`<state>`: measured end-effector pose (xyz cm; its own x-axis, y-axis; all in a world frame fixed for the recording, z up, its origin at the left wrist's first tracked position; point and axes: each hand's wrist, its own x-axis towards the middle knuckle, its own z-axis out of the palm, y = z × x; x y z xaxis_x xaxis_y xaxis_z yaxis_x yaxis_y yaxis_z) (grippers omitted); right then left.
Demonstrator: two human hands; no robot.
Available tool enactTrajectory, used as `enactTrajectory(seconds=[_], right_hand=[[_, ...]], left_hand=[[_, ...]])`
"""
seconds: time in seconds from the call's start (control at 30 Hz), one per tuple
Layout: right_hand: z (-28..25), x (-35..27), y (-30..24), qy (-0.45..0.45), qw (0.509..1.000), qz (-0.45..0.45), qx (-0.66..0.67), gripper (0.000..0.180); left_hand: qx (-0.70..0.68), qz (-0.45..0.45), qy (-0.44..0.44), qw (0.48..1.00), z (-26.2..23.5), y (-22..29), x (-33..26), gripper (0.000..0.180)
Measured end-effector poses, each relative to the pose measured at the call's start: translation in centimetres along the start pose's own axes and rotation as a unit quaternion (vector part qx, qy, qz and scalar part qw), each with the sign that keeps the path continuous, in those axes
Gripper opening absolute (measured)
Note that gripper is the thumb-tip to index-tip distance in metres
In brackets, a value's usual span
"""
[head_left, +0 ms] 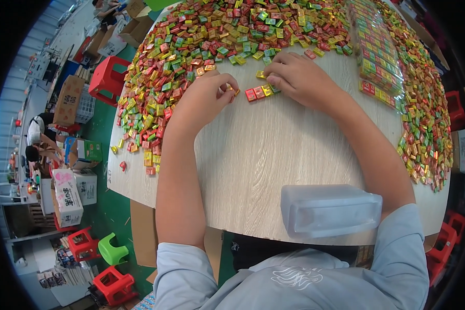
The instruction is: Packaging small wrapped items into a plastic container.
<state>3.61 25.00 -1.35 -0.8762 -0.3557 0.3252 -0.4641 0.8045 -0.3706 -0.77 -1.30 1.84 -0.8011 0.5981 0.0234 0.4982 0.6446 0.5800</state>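
A short row of small foil-wrapped candies (259,93), red, yellow and green, lies on the pale wood-grain table (243,170). My left hand (210,95) is closed to the left of the row, pinching an orange-gold foil-wrapped candy (236,92) between thumb and fingers. At the row's right end, my right hand (300,78) curls over with its thumb at the green foil-wrapped candy (276,90). A single yellow foil-wrapped candy (261,74) sits just above the row, beside my right index fingertip. The right fingertips are partly hidden.
A large heap of foil-wrapped candies (191,46) arcs round the table's far side and both flanks. Clear-wrapped candy packs (380,62) lie at the right. A translucent plastic box (330,212) rests at the near edge. Red stools (113,287) and cartons stand at left; people work beyond.
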Motion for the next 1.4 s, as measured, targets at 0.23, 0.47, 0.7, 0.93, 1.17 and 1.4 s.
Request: enactTrajectory(seconds=[0.23, 0.47, 0.7, 0.93, 1.17, 1.4], right_hand=[[-1.4, -0.9, 2.0, 0.020, 1.000, 0.016, -0.013, 0.017], [-1.4, -1.0, 0.5, -0.017, 0.995, 0.048, 0.089, 0.022], [-1.9, -1.5, 0.7, -0.025, 0.994, 0.054, 0.094, 0.022], [-1.5, -1.4, 0.3, -0.093, 0.986, -0.001, 0.139, 0.041], [-1.7, -1.0, 0.3, -0.109, 0.983, 0.022, 0.143, 0.030], [-0.9, -1.3, -0.3, -0.070, 0.992, 0.020, 0.104, 0.033]], left_hand=[[-0.011, 0.020, -0.004, 1.000, -0.1, 0.2, -0.1, 0.008], [-0.034, 0.102, 0.008, 0.994, 0.6, -0.5, 0.1, 0.016], [0.037, 0.041, 0.005, 0.998, 0.2, 1.1, -0.9, 0.041], [0.072, 0.059, 0.028, 0.995, 1.4, 1.5, -0.7, 0.039], [0.115, 0.105, 0.048, 0.987, 1.9, 1.6, -0.6, 0.029], [0.103, 0.091, 0.047, 0.989, 2.4, 1.7, 0.0, 0.028]])
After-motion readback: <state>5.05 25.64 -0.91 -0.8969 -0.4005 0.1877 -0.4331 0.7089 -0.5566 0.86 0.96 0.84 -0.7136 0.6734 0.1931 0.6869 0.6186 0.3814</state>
